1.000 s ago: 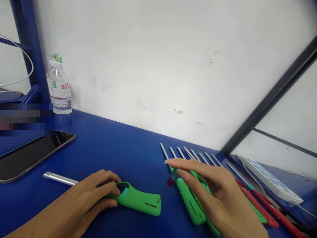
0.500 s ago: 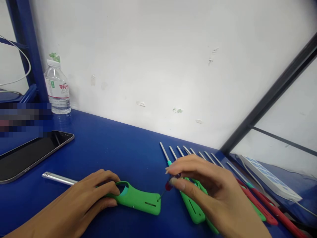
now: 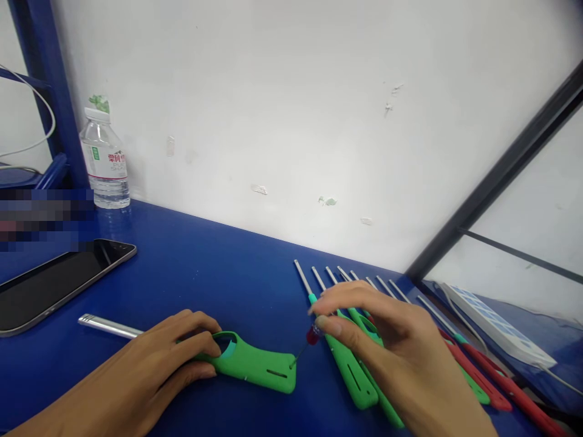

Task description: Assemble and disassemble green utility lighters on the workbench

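Observation:
A green long-neck lighter lies on the blue table, its silver tube pointing left. My left hand is closed over its middle by the trigger opening, hiding where tube and body meet. Between thumb and fingertips, my right hand pinches a small screwdriver with a dark red handle. The screwdriver slants down to the left, its tip at the small hole near the lighter's end. Beyond and under my right hand lie several more green lighters and red lighters, partly hidden by it.
A black phone lies on the blue table at the left, with a water bottle behind it. A white power strip lies at the right beside a dark slanted bar. A white wall rises behind.
My right fingers have shifted slightly around the screwdriver handle, its tip staying at the hole. My left hand and the green lighter have stayed in place.

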`<state>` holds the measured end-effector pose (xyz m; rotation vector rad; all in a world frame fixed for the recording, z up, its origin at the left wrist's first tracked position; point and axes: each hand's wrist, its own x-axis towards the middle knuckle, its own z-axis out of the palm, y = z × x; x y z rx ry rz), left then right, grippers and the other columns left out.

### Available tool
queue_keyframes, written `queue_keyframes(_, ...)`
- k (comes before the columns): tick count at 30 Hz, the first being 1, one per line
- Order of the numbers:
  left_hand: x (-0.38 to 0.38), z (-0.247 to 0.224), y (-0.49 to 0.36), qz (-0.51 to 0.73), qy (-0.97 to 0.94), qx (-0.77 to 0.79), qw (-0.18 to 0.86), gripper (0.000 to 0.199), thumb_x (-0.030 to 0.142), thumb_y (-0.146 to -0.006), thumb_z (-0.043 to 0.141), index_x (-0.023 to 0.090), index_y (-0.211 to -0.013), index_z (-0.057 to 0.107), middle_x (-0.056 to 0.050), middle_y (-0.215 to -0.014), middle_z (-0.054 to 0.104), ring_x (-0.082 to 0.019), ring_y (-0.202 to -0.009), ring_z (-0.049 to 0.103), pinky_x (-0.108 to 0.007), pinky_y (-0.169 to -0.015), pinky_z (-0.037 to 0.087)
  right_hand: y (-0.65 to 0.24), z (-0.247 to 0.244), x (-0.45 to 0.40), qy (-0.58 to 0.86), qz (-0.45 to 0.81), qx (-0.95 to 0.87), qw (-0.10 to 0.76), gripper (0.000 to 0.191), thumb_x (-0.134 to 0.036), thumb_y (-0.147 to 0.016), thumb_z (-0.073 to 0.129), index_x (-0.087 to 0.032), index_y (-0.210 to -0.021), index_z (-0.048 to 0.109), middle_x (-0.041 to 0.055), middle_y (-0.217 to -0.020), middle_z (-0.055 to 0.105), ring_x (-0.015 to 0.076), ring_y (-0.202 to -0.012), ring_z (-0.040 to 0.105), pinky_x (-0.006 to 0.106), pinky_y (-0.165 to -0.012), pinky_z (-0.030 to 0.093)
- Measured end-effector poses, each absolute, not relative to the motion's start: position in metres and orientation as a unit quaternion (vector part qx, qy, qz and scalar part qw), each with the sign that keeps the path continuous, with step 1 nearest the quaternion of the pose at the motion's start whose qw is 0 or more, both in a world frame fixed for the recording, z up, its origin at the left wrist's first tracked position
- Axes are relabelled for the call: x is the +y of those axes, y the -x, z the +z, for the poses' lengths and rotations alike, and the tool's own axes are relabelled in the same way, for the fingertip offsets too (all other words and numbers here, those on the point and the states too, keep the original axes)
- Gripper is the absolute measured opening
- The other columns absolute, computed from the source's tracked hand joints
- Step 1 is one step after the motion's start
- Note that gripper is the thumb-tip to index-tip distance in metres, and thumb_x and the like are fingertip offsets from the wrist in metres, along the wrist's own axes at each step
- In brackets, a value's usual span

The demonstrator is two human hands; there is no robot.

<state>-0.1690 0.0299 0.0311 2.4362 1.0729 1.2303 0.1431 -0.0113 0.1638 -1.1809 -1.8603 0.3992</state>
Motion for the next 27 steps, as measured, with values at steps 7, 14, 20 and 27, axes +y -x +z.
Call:
queue_keyframes(7,0.0319,0.0290,0.1728,0.404,-0.832,0.365,0.106,0.049,0.069,-0.126,0.049,0.038,-0.106,0.082,0.008,-0.122,0.084,-0.012,-0.103,0.084,-0.017,-0.095,0.062,-0.1443,0.1615,-0.0102,0.484,0.134,-0.741,0.446,0.012,-0.043,-0.111,0.085,-0.049,-0.112,0.095,-0.0060,-0.126,0.091,0.0240,-0.128,0.084,0.036,-0.118,0.066)
queue_keyframes(14,0.0330,0.0280,0.1742,0.394,-0.840,0.361,0.098,0.048,0.065,-0.127,0.048,0.037,-0.107,0.082,0.007,-0.122,0.085,-0.013,-0.104,0.084,-0.018,-0.096,0.063,-0.1470,0.1647,-0.0136,0.497,0.163,-0.745,0.414,0.017,-0.042,-0.117,0.078,-0.049,-0.122,0.093,-0.0076,-0.128,0.091,0.0194,-0.126,0.085,0.026,-0.112,0.065)
queue_keyframes(20,0.0308,0.0293,0.1727,0.395,-0.838,0.368,0.083,0.051,0.068,-0.126,0.047,0.037,-0.107,0.083,0.007,-0.122,0.086,-0.013,-0.103,0.084,-0.018,-0.094,0.063,-0.1435,0.1653,-0.0142,0.498,0.182,-0.735,0.424,0.006,-0.042,-0.103,0.095,-0.046,-0.106,0.093,-0.0088,-0.121,0.090,0.0189,-0.121,0.085,0.022,-0.104,0.066)
queue_keyframes(27,0.0282,0.0303,0.1686,0.413,-0.827,0.373,0.084,0.054,0.072,-0.126,0.044,0.039,-0.106,0.081,0.011,-0.121,0.083,-0.007,-0.104,0.082,-0.012,-0.099,0.057,-0.1440,0.1666,-0.0152,0.501,0.171,-0.743,0.410,0.023,-0.040,-0.118,0.075,-0.049,-0.127,0.093,-0.0069,-0.127,0.092,0.0185,-0.120,0.088,0.023,-0.105,0.067)
